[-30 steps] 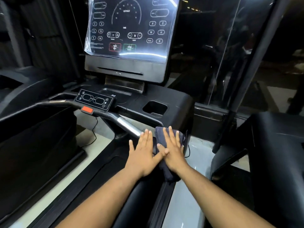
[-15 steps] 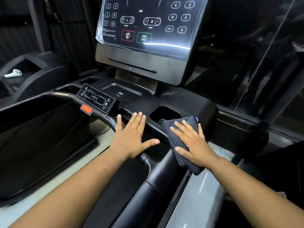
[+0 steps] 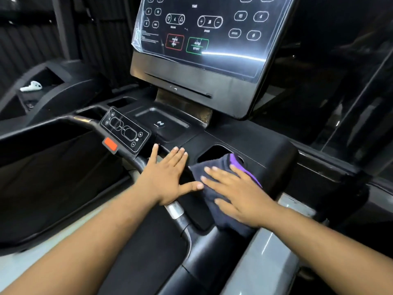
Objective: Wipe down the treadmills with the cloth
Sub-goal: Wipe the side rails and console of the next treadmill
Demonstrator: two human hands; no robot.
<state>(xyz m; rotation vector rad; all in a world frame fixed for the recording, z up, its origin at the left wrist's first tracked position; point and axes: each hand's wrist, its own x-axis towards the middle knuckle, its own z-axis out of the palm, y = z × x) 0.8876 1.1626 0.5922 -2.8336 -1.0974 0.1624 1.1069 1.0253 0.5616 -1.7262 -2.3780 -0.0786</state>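
Observation:
A black treadmill console (image 3: 251,139) fills the middle of the view, with its display screen (image 3: 212,26) above. My right hand (image 3: 236,192) lies flat with straight fingers on a dark cloth with a purple edge (image 3: 217,167), pressing it onto the console's right side just in front of the cup holder (image 3: 214,151). The cloth hangs down over the console's near edge. Just to the left, my left hand (image 3: 168,175) rests flat with spread fingers on the console and the handlebar (image 3: 174,209), its thumb touching the cloth.
A small control panel with a red stop tab (image 3: 125,130) sits on the handlebar at left. A wireless charging tray (image 3: 160,122) lies below the screen. Another treadmill (image 3: 55,88) with a white object (image 3: 32,86) stands at far left. Glass panels are at right.
Both hands and the cloth have slid forward from the side rail up onto the console beside the cup holder. The view has moved closer to the console.

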